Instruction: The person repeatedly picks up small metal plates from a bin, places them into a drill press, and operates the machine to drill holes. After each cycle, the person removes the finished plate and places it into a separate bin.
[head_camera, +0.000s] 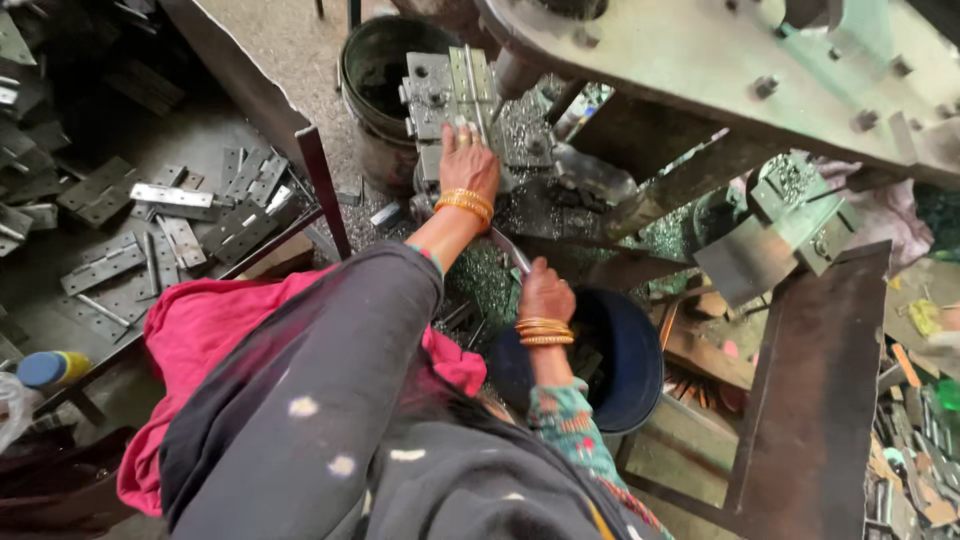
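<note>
bottle (50, 368): blue body, yellow cap, lying at the far left edge.
tray (215, 120): dark metal, at left; loose hinges (165, 225) are spread flat across it, some open, some folded.
bucket (375, 90): dark, round, set behind the fixture, well apart from both hands.
left hand (466, 160): laid palm-down on the hinge plate (470, 85), fingers closed lightly over its lower edge; the plate is pressed, not lifted. Orange bangles are worn at the wrist.
hinge plate: seated on the grey fixture block (425, 100) of the press, knuckle line running upright, directly ahead of the left fingertips and touching them.
right hand (545, 293): wrapped shut around a metal rod (510, 255), just below and to the right of the left forearm; what the rod's far end meets cannot be told.
basin (625, 350): dark blue, just right of the right hand; contents not clear.
press frame (720, 70): green-grey, bolted, overhanging at upper right.
step quality (judgement): plate is best held flat and square against the block, fingertips kept off the knuckle line and clear of the tooling above.
</note>
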